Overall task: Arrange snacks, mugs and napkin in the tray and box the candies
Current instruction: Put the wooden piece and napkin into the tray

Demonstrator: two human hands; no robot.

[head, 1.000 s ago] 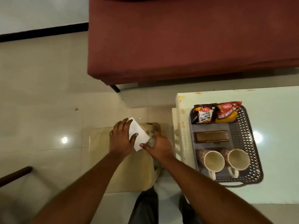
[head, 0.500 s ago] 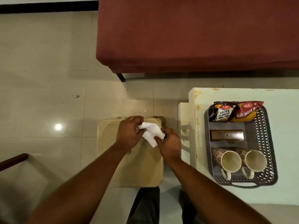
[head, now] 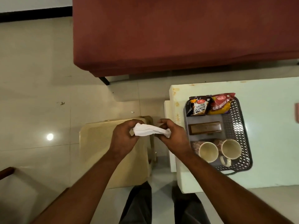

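Note:
Both hands hold a white napkin point(head: 149, 130) stretched between them above a beige plastic stool point(head: 100, 152). My left hand point(head: 124, 138) pinches its left end, my right hand point(head: 173, 136) its right end. On the white table point(head: 271, 126) to the right stands a dark perforated tray point(head: 234, 126). At the tray's far end lie a salted peanuts pack point(head: 199, 106) and a red-yellow snack pack point(head: 220, 103). In the middle rests a brown closed box point(head: 205, 128). Two cream mugs point(head: 207, 151) point(head: 230, 148) lie at the near end.
A dark red sofa point(head: 178, 34) fills the far side, with tiled floor point(head: 35, 78) on the left. A wooden chair arm point(head: 6, 172) shows at the lower left. My legs are below, between stool and table. A pink object point(head: 297, 112) sits at the table's right edge.
The napkin has been lifted off the stool and pulled out between both hands, which moved apart and slightly right. The camera view shifted toward the table.

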